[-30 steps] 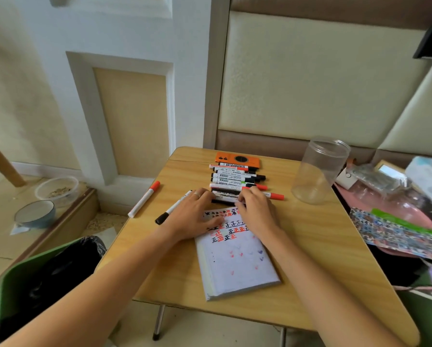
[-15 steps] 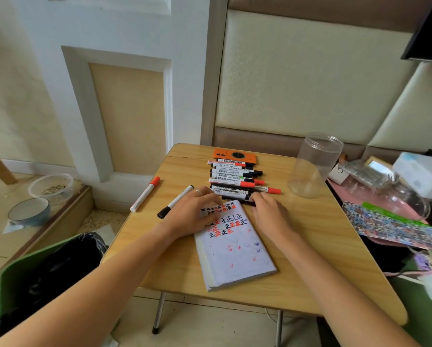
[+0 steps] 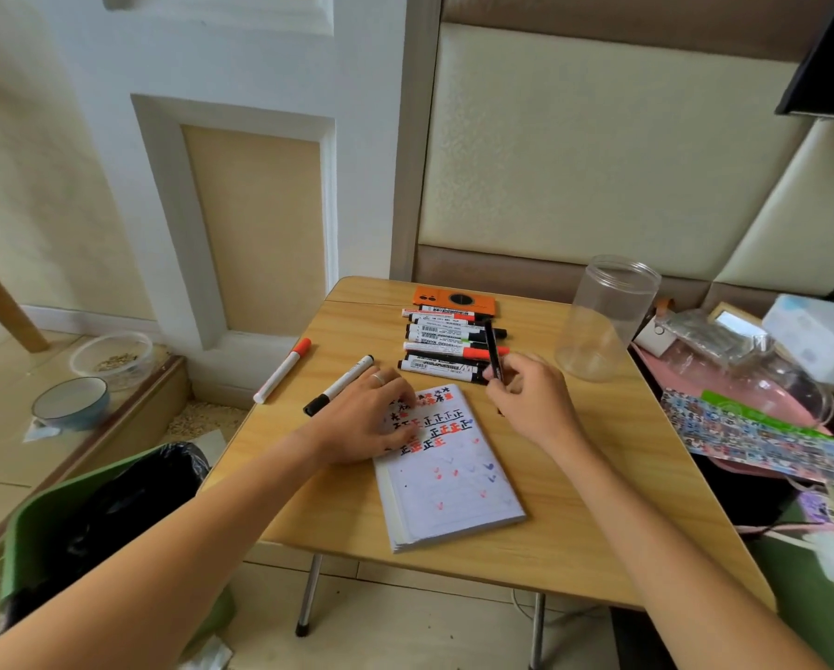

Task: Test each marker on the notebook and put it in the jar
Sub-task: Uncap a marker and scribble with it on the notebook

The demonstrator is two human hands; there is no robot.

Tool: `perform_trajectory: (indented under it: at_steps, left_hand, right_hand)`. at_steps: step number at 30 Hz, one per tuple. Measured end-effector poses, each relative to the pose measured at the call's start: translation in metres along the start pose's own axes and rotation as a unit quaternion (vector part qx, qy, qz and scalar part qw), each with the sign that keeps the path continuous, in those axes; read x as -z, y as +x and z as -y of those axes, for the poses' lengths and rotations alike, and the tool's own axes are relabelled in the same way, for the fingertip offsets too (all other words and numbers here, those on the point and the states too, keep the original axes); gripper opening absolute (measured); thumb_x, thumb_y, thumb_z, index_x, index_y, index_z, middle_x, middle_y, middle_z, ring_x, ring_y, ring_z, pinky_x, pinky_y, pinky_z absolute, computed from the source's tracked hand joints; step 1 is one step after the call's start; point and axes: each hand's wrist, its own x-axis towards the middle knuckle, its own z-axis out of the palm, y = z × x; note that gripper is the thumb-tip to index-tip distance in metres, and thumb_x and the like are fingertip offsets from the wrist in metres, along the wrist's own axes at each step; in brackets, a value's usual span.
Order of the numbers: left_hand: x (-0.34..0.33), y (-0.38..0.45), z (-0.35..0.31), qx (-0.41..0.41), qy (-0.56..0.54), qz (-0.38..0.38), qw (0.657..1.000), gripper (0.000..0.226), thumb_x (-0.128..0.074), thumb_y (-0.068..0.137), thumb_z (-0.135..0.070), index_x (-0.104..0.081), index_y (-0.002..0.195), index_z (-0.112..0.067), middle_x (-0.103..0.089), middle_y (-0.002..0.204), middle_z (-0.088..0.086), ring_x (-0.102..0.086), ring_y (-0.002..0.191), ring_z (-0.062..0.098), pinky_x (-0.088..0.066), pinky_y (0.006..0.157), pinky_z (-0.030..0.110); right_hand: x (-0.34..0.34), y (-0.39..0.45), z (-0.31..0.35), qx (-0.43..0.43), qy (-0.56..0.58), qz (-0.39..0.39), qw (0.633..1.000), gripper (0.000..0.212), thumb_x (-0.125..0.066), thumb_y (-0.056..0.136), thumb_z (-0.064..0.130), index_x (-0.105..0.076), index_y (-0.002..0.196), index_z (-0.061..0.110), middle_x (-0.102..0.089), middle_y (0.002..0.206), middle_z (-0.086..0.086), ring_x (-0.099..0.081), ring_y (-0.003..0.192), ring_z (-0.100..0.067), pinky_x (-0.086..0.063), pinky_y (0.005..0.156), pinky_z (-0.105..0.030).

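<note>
A notebook (image 3: 453,486) with red and black test marks lies open on the small wooden table (image 3: 598,500). My left hand (image 3: 366,418) rests flat on its top left corner. My right hand (image 3: 526,403) holds a thin black marker (image 3: 493,350) upright, just right of the notebook's top edge. Behind the notebook lies a row of several markers (image 3: 448,343) with black and red caps. A clear plastic jar (image 3: 603,316) stands open and empty at the table's back right. Two more markers lie apart on the left, one red-capped (image 3: 283,369) and one black-capped (image 3: 340,385).
An orange phone (image 3: 453,299) lies behind the marker row. A green bin with a black bag (image 3: 100,515) stands left of the table. Clutter, a sticker sheet (image 3: 753,437) and a tissue box (image 3: 816,336) crowd the right side. Bowls (image 3: 71,403) sit on the floor at left.
My right hand has picked a black marker out of the row and lifted it upright. My left hand has slid onto the notebook's corner.
</note>
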Motion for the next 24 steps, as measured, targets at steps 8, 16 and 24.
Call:
perform_trajectory:
  at_steps: [8, 16, 24]
  left_hand:
    - [-0.002, -0.014, -0.031, 0.012, 0.007, -0.006, 1.000, 0.024, -0.062, 0.095, -0.016, -0.064, 0.119, -0.019, -0.057, 0.114, 0.000, -0.056, 0.092, 0.016, -0.040, 0.072, 0.021]
    - [-0.011, -0.023, -0.025, 0.018, -0.054, -0.036, 0.998, 0.023, -0.053, 0.104, -0.029, -0.064, 0.113, -0.011, -0.049, 0.111, -0.002, -0.043, 0.094, 0.012, -0.035, 0.080, 0.025]
    - [-0.010, -0.026, -0.020, 0.020, -0.049, -0.092, 0.994, 0.017, -0.061, 0.099, -0.033, -0.058, 0.111, -0.023, -0.059, 0.106, -0.003, -0.053, 0.081, 0.012, -0.050, 0.071, 0.034]
  right_hand:
    - [-0.025, -0.031, 0.039, -0.140, 0.300, 0.126, 0.935, 0.019, -0.071, 0.096, 0.021, -0.068, 0.100, 0.003, -0.065, 0.069, -0.009, -0.060, 0.057, -0.018, -0.046, 0.050, -0.026]
    - [-0.038, -0.044, 0.040, -0.180, 0.363, 0.097, 0.909, 0.011, -0.073, 0.095, 0.024, -0.071, 0.098, 0.014, -0.065, 0.074, -0.007, -0.057, 0.059, -0.016, -0.042, 0.050, -0.025]
    - [-0.035, -0.042, 0.027, 0.164, -0.090, -0.138, 0.973, 0.021, -0.062, 0.097, 0.028, -0.067, 0.116, 0.020, -0.060, 0.125, 0.003, -0.051, 0.120, -0.016, -0.036, 0.102, -0.036]
